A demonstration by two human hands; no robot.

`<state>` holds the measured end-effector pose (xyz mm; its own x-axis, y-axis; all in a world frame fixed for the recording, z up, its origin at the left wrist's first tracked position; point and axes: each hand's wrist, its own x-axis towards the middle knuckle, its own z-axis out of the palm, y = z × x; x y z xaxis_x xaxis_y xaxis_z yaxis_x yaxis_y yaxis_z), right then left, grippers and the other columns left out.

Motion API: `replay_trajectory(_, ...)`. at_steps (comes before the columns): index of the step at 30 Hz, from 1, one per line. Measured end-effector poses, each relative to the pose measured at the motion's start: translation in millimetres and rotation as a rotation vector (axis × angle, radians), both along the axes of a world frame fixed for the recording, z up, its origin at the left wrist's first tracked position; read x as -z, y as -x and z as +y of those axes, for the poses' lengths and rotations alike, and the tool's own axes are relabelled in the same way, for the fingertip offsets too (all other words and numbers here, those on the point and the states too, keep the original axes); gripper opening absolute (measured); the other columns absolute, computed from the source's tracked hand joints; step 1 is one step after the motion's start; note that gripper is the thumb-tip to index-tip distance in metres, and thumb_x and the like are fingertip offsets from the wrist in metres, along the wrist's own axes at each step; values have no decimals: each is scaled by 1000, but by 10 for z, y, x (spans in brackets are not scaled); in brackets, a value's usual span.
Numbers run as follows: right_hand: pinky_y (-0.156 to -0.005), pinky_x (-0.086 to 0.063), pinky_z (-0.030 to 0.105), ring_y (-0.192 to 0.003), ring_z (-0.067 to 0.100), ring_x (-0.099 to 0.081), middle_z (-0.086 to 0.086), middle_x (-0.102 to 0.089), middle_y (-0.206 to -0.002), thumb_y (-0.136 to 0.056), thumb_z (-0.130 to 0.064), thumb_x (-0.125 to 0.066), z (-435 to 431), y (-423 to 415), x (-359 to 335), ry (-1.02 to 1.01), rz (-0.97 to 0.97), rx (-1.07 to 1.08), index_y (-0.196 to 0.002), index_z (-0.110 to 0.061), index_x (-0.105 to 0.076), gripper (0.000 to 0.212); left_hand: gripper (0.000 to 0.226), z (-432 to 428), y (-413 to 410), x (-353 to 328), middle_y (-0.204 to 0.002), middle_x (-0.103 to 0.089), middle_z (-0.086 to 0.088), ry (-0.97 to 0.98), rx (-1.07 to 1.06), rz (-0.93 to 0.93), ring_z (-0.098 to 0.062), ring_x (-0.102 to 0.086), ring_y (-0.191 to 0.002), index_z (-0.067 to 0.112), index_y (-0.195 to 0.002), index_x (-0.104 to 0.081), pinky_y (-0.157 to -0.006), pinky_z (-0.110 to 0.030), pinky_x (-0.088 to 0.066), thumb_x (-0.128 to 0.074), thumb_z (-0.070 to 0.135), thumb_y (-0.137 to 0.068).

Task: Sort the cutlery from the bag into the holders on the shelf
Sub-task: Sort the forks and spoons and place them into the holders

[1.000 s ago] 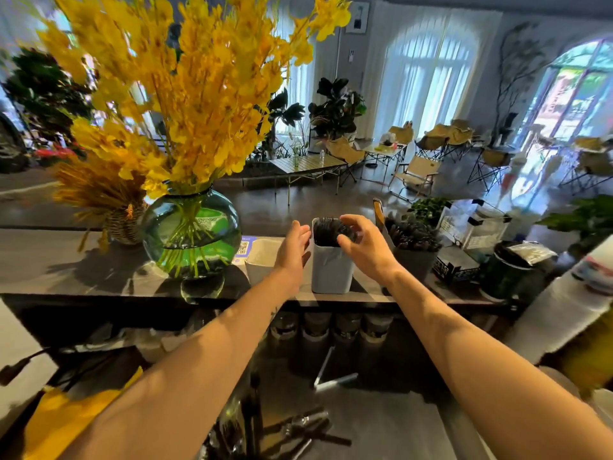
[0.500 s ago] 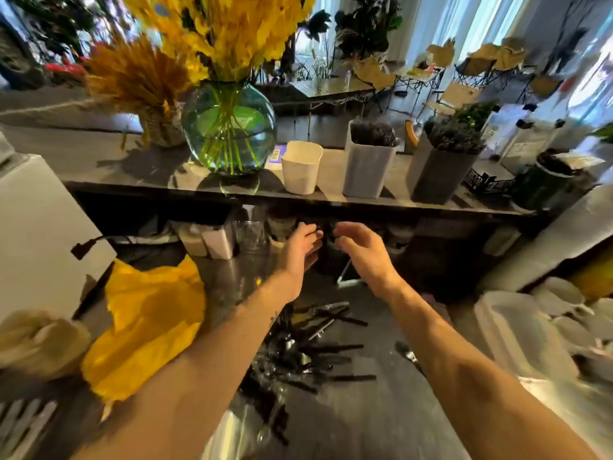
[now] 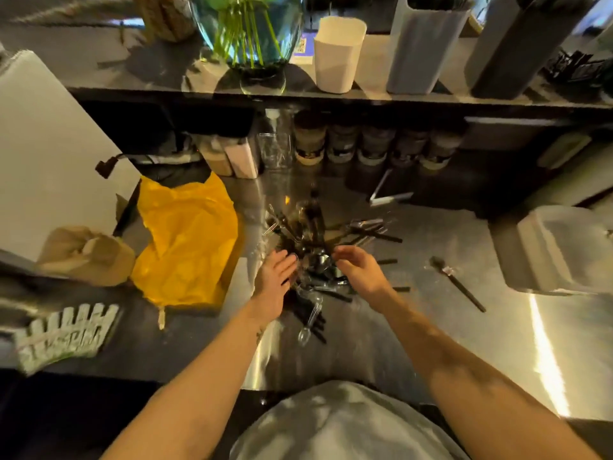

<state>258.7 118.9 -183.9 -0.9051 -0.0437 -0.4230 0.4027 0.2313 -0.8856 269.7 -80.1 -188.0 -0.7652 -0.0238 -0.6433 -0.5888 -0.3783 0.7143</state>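
1. The cutlery (image 3: 315, 247), black-handled with shiny heads, is lying in a tangled heap at the middle of the desk (image 3: 431, 327).
2. The left hand (image 3: 277, 280) is laying straight fingers against the heap's left side. The right hand (image 3: 360, 270) is curling its fingers over the heap; whether they are gripping anything I cannot tell.
3. A white holder (image 3: 340, 54), a grey holder (image 3: 421, 51) and a dark holder (image 3: 507, 51) are standing on the shelf (image 3: 132, 71) beyond the desk's far edge.

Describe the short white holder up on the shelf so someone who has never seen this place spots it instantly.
Look along the shelf above the steel counter to the round glass vase of green stems. Just right of it stands the white holder. It is the shortest and palest; the grey holder and dark holder beyond it are taller.
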Motion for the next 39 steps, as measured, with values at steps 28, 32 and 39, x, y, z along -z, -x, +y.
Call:
replay_trajectory(28,-116,-37,41,-136,27,-42,9,-47,-146,-86,-23,-76,-857,-410,821,-576,0,-507,-147,-14,-46,68,44,-389,-614,770,-126,-61,-11,42,-89,-283,-32,-59,-122,6,-130,-53,-109,-45,-45,-39,40,-107)
replay_trajectory(32,-115,-39,46,-136,31,-43,11,-44,-145,-87,-25,-75,-972,-413,838,-796,98,-566,-146,-13,-42,68,42,-378,-617,759,-126,-63,-11,32,-83,-268,-28,-62,-116,6,-134,-52,-91,-34,-51,-40,35,-107)
replay_trajectory(39,-113,-41,41,-134,32,-42,18,-41,-145,-95,-28,-68,-1028,-417,906,-1033,141,-571,-143,-6,-39,61,41,-400,-601,698,-137,-52,-6,28,-48,-275,-18,-53,-117,12,-138,-48,-97,-31,-44,-36,38,-108)
